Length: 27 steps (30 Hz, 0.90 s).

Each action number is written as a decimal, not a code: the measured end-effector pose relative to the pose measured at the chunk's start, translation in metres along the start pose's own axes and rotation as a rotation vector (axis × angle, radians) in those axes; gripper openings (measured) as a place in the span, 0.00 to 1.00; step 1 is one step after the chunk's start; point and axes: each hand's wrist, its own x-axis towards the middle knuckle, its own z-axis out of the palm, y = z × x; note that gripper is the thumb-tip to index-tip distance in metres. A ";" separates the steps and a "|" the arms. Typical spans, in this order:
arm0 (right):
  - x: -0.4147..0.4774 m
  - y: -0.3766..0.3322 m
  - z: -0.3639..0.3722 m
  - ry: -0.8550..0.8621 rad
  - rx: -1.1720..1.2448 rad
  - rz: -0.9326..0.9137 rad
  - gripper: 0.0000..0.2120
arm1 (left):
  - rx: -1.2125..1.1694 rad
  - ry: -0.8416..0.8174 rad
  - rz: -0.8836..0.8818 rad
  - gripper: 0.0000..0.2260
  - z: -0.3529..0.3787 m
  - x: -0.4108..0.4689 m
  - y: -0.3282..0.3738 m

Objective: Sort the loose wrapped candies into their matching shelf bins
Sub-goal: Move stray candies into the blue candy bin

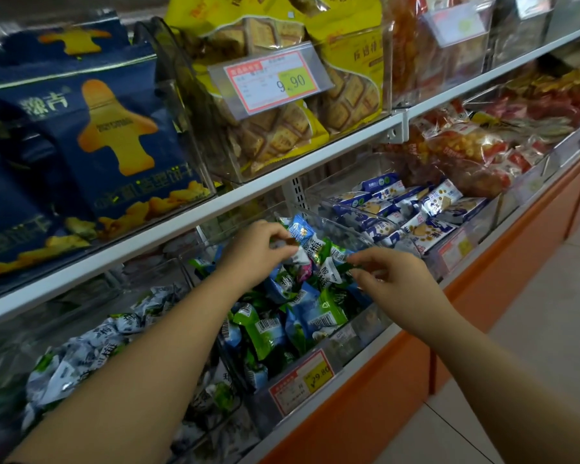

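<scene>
We look down at our two bare hands, both reaching over the middle clear bin [365, 324] on the lower shelf, where the loose wrapped candies [272, 324] lie heaped in green and blue wrappers. Our left hand [258, 252] is curled over the back of the heap, its fingertips [283, 237] closed on a small white-wrapped piece [298, 257]; we cannot tell whether it has hold of more than one. Our right hand [389, 279] is just beside it, thumb and forefinger pinching the green twisted end of a white-and-green candy [329, 274] that rests on top of the pile, the other fingers loosely bent. The two hands are near each other but apart. To the left, a second heap of white-and-grey candies [81, 346] fills the neighbouring bin. To the right, blue-and-white snack packs [399, 209] sit in another clear bin. A red-and-yellow price tag [302, 380] is fixed to the front of the middle bin. On the shelf above stand navy bags [114, 128] and yellow biscuit bags [282, 128], with a price label [272, 82] in front of the yellow ones. Below the bins runs an orange cabinet front [382, 406].
</scene>
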 end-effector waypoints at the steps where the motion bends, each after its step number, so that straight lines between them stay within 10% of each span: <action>1: 0.000 -0.003 0.000 0.004 0.050 -0.005 0.11 | -0.115 0.001 0.015 0.06 0.000 -0.003 0.008; 5: -0.002 -0.014 0.000 -0.049 0.227 0.013 0.25 | -0.372 -0.193 0.057 0.04 0.008 -0.011 0.039; 10: 0.001 -0.006 -0.003 0.116 0.165 0.025 0.16 | -0.468 -0.170 0.066 0.03 0.017 -0.005 0.048; 16: 0.004 0.007 -0.009 0.203 0.109 0.103 0.16 | 0.034 -0.324 -0.056 0.20 0.040 0.009 0.021; 27: 0.003 0.002 -0.018 0.181 0.206 0.098 0.19 | 0.018 -0.180 0.010 0.18 0.051 0.011 0.020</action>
